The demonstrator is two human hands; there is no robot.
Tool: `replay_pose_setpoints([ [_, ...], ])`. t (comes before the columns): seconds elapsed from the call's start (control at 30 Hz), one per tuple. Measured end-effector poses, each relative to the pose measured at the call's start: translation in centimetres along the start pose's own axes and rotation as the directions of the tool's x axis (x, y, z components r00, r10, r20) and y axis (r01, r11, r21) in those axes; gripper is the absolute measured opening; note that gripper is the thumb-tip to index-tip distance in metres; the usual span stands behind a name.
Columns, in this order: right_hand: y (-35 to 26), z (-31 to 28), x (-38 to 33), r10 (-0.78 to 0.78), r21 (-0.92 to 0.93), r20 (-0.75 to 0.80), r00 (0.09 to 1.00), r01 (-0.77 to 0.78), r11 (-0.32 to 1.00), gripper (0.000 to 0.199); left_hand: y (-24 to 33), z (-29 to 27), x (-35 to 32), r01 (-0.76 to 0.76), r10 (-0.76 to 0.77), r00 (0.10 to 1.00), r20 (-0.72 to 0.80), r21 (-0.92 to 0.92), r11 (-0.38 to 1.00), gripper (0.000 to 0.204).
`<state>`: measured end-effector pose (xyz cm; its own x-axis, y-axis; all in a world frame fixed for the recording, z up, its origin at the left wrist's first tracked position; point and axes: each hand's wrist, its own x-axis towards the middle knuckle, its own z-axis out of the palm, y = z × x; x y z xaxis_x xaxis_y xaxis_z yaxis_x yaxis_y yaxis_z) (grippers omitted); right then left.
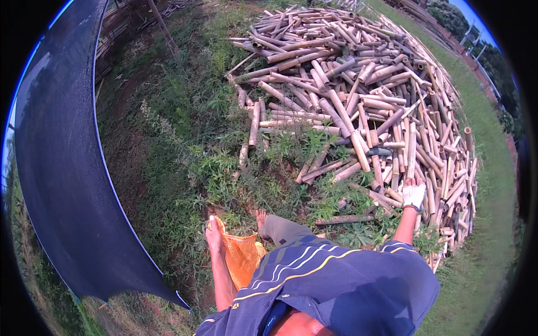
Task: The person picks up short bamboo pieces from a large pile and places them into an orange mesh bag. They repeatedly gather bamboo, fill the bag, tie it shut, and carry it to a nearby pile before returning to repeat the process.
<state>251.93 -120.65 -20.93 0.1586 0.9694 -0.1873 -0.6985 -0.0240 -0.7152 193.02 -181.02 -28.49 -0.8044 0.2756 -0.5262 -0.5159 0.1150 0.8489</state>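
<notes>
Left hand (213, 232), lower left of centre, closed on edge of limp orange mesh sack (242, 255). Right hand (413, 196), white-gloved, right of frame, at lower end of bamboo piece (412, 151) in pile (347, 84) filling upper right; cannot tell if fingers grip or rest. Loose, crisscrossed pieces could roll if one shifts, pinching fingers; slack sack could fold shut.

The left hand (213, 233) grips, the right hand (413, 196) extends outward.
</notes>
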Motion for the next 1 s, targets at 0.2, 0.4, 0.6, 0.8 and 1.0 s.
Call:
replay_pose_setpoints([
  [0.2,36.5,14.0,-21.3,0.775,-0.592,-0.233,0.587,-0.718,0.366,0.051,13.7,5.5,5.5,-0.217,0.169,0.924,0.342,0.106,0.97,0.059],
  [0.4,45.5,37.1,-39.8,0.855,-0.861,0.437,-0.278,0.146,0.488,0.076,24.6,9.4,8.4,-0.362,0.293,0.864,0.41,0.101,0.927,0.061],
  [0.6,50.8,51.0,-42.8,0.829,-0.686,0.45,-0.331,0.466,0.559,0.054,30.9,7.4,17.0,-0.35,0.307,0.922,0.237,0.166,0.922,0.068],
  [0.8,61.3,53.4,-37.9,0.946,-0.802,0.316,-0.076,0.51,0.309,0.091,36.6,4.7,31.2,-0.368,0.258,0.909,0.327,0.342,0.865,0.056],
  [1.0,67.5,59.7,-37.2,0.922,-0.898,0.368,0.119,0.303,0.319,0.058,46.5,3.1,40.2,-0.321,0.125,0.859,0.496,0.332,0.887,0.054],
])
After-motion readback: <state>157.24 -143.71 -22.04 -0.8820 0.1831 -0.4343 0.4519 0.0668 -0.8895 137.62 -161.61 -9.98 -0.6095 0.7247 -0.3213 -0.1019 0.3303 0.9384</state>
